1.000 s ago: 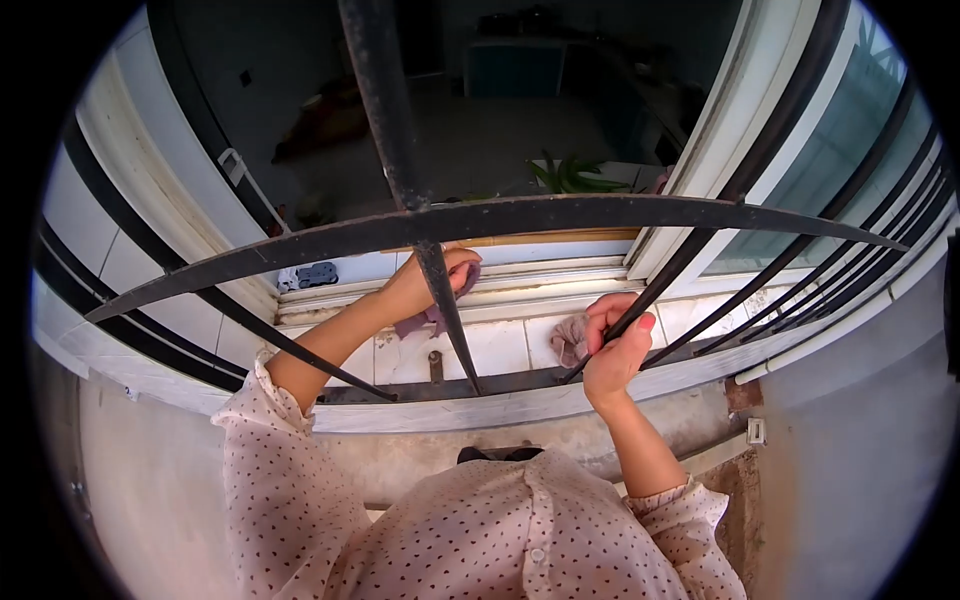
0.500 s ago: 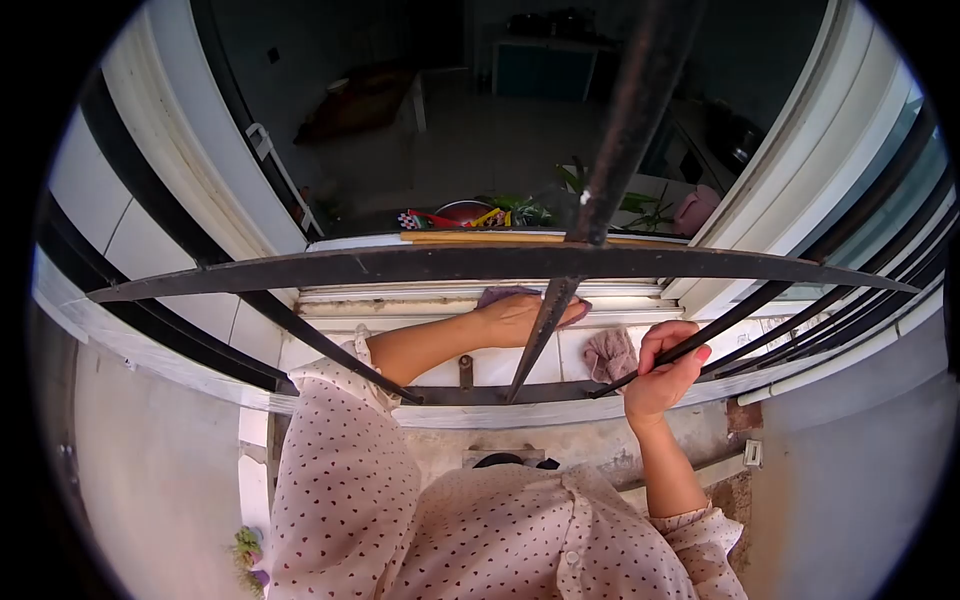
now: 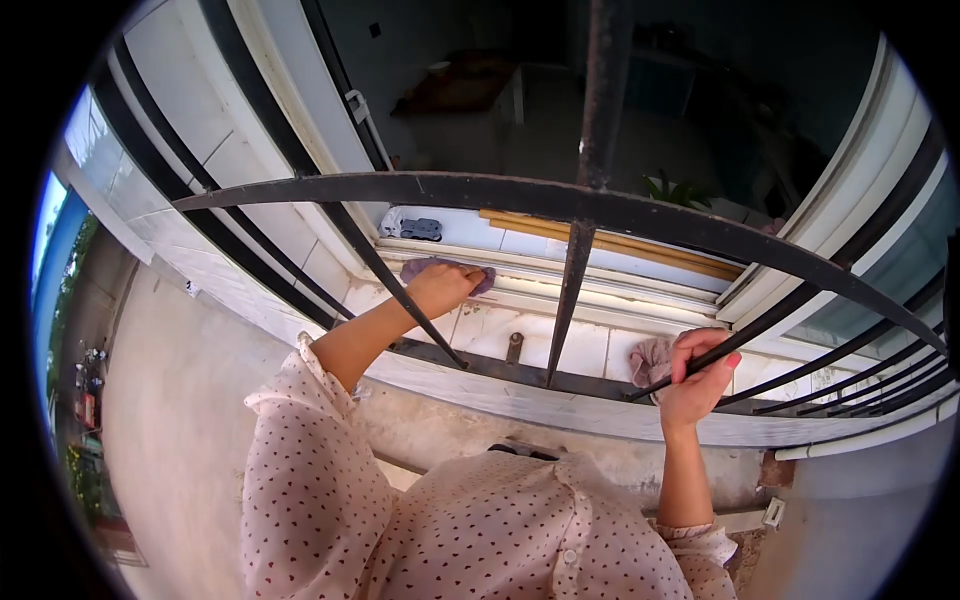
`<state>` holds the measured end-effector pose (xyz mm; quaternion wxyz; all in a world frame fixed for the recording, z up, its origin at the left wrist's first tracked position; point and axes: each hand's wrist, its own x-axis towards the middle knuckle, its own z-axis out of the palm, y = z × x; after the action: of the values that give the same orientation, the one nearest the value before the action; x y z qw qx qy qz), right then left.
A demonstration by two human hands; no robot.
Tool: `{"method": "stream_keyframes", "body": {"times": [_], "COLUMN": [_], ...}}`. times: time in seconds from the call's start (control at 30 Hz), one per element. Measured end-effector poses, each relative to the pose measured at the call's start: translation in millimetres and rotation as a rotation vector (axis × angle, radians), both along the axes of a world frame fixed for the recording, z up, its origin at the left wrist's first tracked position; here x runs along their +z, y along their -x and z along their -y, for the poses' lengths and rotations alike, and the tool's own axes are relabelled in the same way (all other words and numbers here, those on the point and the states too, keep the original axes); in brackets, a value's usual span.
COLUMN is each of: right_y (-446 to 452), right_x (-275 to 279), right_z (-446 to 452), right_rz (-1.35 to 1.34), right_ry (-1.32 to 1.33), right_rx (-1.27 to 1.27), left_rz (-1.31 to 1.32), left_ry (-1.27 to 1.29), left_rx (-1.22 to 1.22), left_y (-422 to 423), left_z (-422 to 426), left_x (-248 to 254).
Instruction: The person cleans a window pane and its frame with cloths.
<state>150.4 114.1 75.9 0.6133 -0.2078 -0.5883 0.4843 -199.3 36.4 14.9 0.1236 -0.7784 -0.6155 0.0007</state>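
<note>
My left hand (image 3: 445, 289) reaches through the window bars and presses a purple cloth (image 3: 484, 281) against the white window track (image 3: 540, 288). Its fingers are bunched on the cloth, which shows on both sides of them. My right hand (image 3: 697, 385) is wrapped around a slanting black metal bar (image 3: 775, 316) of the window grille. Just behind the right hand, a crumpled pinkish-brown cloth (image 3: 650, 361) lies on the white tiled sill (image 3: 587, 350), partly hidden by the fingers.
A curved black crossbar (image 3: 450, 188) spans the view above both hands. An upright bolt (image 3: 515, 346) stands on the sill. Inside lie wooden sticks (image 3: 620, 246) and a dark grey object (image 3: 420, 229). A green plant (image 3: 675, 190) stands farther in.
My left hand has slid the purple cloth leftward along the window track. The view has turned, showing more outdoors at left. My right hand still grips the same bar.
</note>
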Motion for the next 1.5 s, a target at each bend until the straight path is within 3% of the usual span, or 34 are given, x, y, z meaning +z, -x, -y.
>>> {"method": "stream_keyframes", "body": {"times": [0.1,0.33,0.4,0.47,0.57,0.67,0.73,0.8,0.87,0.97,1.07,1.2,1.27,1.33,1.4,1.43,1.47,1.5], "right_y": [-3.9,-11.0,-11.8,-13.8,-15.8,-15.2,-13.1,-12.3,-10.1,-10.4,-10.4,-7.8,-7.9,-7.5,-5.9,-4.9,-3.8,-1.4], "right_x": [-2.8,1.4,3.4,3.3,3.2,0.3,0.3,-2.6,-4.5,-3.9,-7.2,-9.9,-13.6,-11.7,-11.6,-12.6,-13.8,-14.2], "right_z": [0.7,-1.6,-1.6,-4.2,-5.8,-8.0,-8.3,-8.4,-8.8,-8.4,-8.9,-7.0,-8.3,-7.0,-5.0,-4.4,-4.4,-3.7], "right_rz": [-0.011,0.044,0.047,0.063,0.067,0.021,0.007,0.003,-0.013,-0.013,-0.017,-0.043,-0.029,-0.027,-0.041,-0.039,-0.038,-0.057], "right_ry": [0.047,0.02,0.031,0.015,-0.015,-0.02,-0.012,-0.012,-0.025,0.0,-0.009,-0.002,-0.017,0.003,0.036,0.029,0.02,0.032], "right_rx": [0.103,0.21,0.226,0.253,0.282,0.332,0.336,0.292,0.287,0.263,0.266,0.215,0.199,0.198,0.181,0.148,0.112,0.081], "left_rz": [-0.108,-0.345,-0.439,-0.439,-0.646,-0.724,-0.764,-0.778,-0.717,-0.585,-0.626,-0.573,-0.51,-0.748,-0.55,-0.653,-0.638,-0.538], "left_ry": [0.057,0.093,-0.002,0.002,0.156,0.169,0.493,0.537,0.289,0.104,-0.082,-0.12,-0.109,-0.02,0.071,0.073,-0.106,-0.097], "left_rx": [0.178,0.234,0.231,0.301,0.58,0.657,0.823,0.897,0.755,0.807,0.779,0.734,0.836,0.747,0.952,0.914,0.872,0.906], "left_y": [16.8,23.4,20.7,26.5,61.3,46.4,21.0,21.2,30.1,19.0,35.6,61.0,60.1,64.1,51.6,47.1,57.0,52.3], "left_z": [7.2,8.2,11.5,13.4,31.2,25.6,21.7,34.7,50.2,52.0,53.3,33.9,26.8,27.0,27.0,32.3,37.6,38.6], "left_x": [0.0,1.0,-2.5,-10.7,-24.2,8.6,50.1,67.4,76.9,103.2,92.9,48.9,18.5,-4.8,-12.7,-17.9,-40.3,-38.7]}}
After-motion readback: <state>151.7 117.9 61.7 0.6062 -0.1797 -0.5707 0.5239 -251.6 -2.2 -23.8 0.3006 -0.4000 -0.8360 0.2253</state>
